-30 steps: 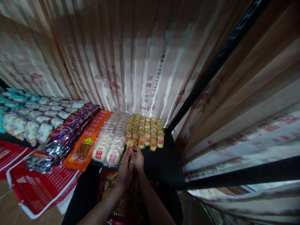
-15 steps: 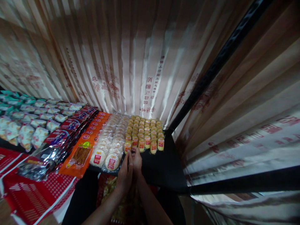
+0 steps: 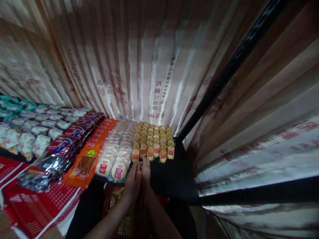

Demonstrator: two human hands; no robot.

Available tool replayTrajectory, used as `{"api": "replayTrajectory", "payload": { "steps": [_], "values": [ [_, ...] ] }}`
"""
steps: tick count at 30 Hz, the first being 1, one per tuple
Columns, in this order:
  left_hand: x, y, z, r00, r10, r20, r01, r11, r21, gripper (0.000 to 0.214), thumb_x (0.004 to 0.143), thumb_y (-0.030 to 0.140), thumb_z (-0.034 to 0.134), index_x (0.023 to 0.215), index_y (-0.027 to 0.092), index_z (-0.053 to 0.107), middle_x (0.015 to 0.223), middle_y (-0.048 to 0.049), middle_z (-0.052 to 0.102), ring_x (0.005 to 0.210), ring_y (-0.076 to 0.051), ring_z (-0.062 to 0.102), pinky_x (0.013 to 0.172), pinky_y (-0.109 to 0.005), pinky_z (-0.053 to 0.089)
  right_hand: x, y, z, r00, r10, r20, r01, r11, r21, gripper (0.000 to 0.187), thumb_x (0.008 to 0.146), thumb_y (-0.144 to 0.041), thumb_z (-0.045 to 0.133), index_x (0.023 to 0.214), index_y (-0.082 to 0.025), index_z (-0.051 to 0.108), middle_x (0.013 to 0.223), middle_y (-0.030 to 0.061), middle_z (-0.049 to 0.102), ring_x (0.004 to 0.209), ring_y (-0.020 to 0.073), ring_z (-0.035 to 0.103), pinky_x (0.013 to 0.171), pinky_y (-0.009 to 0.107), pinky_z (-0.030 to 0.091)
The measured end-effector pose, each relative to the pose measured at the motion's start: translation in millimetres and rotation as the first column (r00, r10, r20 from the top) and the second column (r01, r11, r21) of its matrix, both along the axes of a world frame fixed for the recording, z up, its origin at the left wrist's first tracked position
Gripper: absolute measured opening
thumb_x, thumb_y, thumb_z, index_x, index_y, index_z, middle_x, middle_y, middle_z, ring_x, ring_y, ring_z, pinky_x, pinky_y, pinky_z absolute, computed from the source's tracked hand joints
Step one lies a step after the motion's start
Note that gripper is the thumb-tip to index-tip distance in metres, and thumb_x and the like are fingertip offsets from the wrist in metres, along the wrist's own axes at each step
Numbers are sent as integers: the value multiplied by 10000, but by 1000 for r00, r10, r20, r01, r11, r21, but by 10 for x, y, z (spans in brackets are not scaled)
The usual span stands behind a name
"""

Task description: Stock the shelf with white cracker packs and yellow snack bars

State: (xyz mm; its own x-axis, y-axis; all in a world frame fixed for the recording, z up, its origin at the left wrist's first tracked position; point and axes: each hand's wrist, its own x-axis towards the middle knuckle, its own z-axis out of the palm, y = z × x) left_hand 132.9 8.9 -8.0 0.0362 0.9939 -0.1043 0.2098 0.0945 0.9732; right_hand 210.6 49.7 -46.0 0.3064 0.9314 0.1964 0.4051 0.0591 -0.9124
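My left hand [image 3: 132,181] and my right hand [image 3: 145,168] are together at the front of the small yellow wrapped cakes [image 3: 156,149]. Their fingers point forward and press close against each other. What lies between them, if anything, is hidden. The fingertips are just in front of the left-hand columns of cakes, and I cannot tell whether they touch. Each front cake bears a red label. To the left of my hands lie two columns of round white crackers [image 3: 120,170] in clear wrappers.
Left of the crackers are orange packs of brown sticks [image 3: 86,165], dark red packs [image 3: 60,146] and white packs [image 3: 41,144]. The black table [image 3: 171,181] extends right. Gold-wrapped items [image 3: 116,200] sit below between my legs. A pleated curtain [image 3: 139,66] and a dark pole [image 3: 216,89] stand behind.
The view has shifted very slightly. Both hands stay together in the same place before the yellow cakes, and the rows of packs look unchanged.
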Motion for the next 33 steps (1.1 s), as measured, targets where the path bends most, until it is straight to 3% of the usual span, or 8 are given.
{"api": "replayTrajectory", "payload": {
  "steps": [10, 14, 19, 21, 24, 29, 31, 33],
  "values": [
    [3, 48, -100, 1000, -5, 13, 5, 999, 39, 461, 844, 317, 421, 1270, 152, 486, 1430, -85, 375, 1332, -214, 316, 1130, -363, 216, 3, -21, 19, 999, 39, 8, -39, 999, -17, 380, 796, -190, 386, 1128, -211, 569, 1073, 83, 536, 928, 171, 565, 856, 306, 475],
    [-14, 26, -15, 1000, 12, -19, -11, 998, 59, 446, 839, 314, 411, 1250, 166, 502, 1397, -74, 429, 1309, -201, 352, 1120, -364, 226, 5, -15, 74, 1000, 20, 6, -20, 1000, -14, 388, 791, -185, 374, 1130, -208, 562, 1027, 80, 553, 860, 163, 572, 814, 307, 485],
    [-98, -210, 106, 991, 88, -102, -75, 989, 128, 386, 848, 314, 358, 1128, 160, 573, 1174, -100, 599, 1114, -210, 524, 1011, -379, 366, -14, -115, 269, 999, -40, 20, 38, 997, 63, 393, 795, -204, 378, 1163, -147, 505, 956, 89, 571, 758, 153, 574, 778, 319, 487],
    [-159, -362, 83, 988, 101, -117, -87, 989, 121, 357, 855, 302, 345, 1084, 166, 583, 1114, -97, 614, 1058, -202, 549, 963, -367, 404, -21, -225, 347, 999, -32, -10, 33, 996, 86, 376, 814, -218, 374, 1161, -138, 494, 963, 92, 575, 739, 141, 580, 751, 299, 492],
    [-302, -600, -45, 984, 5, -175, 14, 994, 111, 330, 856, 280, 344, 1043, 179, 595, 1058, -86, 624, 1020, -196, 557, 929, -363, 424, -30, -500, 400, 998, -13, -58, 17, 998, 61, 335, 839, -252, 386, 1137, -152, 502, 934, 70, 599, 672, 115, 583, 670, 255, 496],
    [-573, -908, -356, 931, -80, -357, 104, 994, 46, 321, 834, 199, 327, 974, 183, 616, 979, -75, 635, 971, -190, 568, 905, -363, 439, -101, -1115, 213, 986, 164, 11, -164, 986, 15, 230, 852, -291, 431, 953, -174, 601, 870, 64, 662, 793, 152, 620, 760, 272, 488],
    [-625, -973, -449, 887, -113, -447, 121, 993, -10, 329, 814, 144, 329, 975, 172, 615, 988, -81, 629, 978, -180, 565, 914, -336, 431, -166, -1285, 34, 959, 278, 56, -270, 956, -112, 223, 853, -263, 420, 904, -188, 623, 884, 68, 683, 834, 166, 630, 789, 283, 479],
    [-642, -992, -515, 817, -166, -552, 127, 986, -109, 338, 791, 102, 350, 994, 153, 615, 1046, -93, 617, 1025, -178, 551, 950, -312, 403, -247, -1367, -178, 920, 387, 58, -349, 878, -328, 234, 835, -194, 417, 943, -199, 624, 912, 59, 695, 856, 171, 637, 799, 285, 473]
  ]
}}
